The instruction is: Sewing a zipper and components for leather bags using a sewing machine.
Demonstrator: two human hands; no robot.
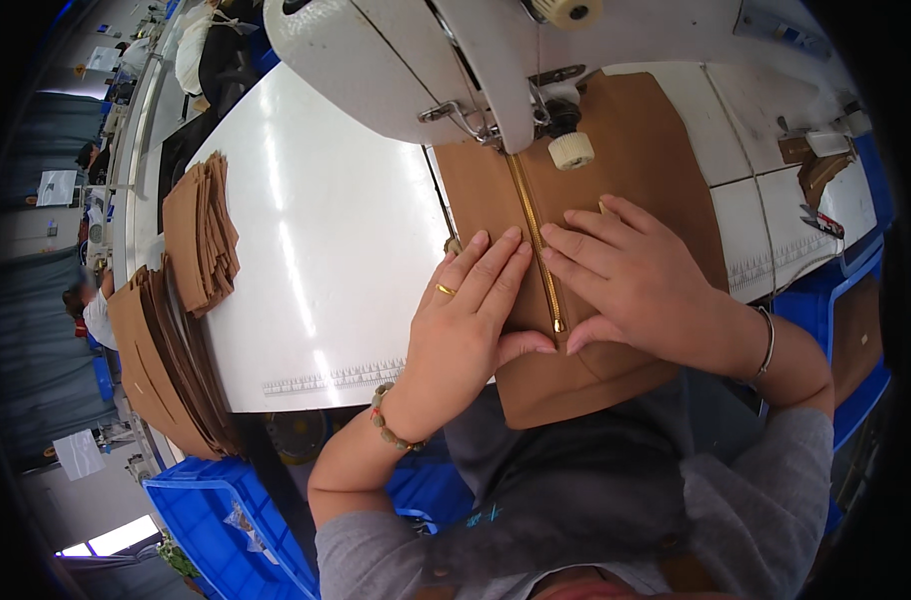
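A brown leather-like panel [666,150] lies under the head of a white sewing machine [396,70], its near end hanging over the table edge. Down its middle runs a gold-toothed zipper [536,240], with the slider at the near end. My left hand [471,295] rests flat on the panel, left of the zipper, fingers stretched toward the machine. On the zipper's other side my right hand [636,280] presses flat with fingers spread. Both thumbs point at each other near the slider. The needle area is partly hidden by the machine head.
Stacks of brown cut pieces [201,235] sit at the left of the white table [306,250]. Blue bins [231,515] stand below at left and right. Red-handled snips [824,222] and brown scraps [821,175] lie at the right. Other people work in the far left background.
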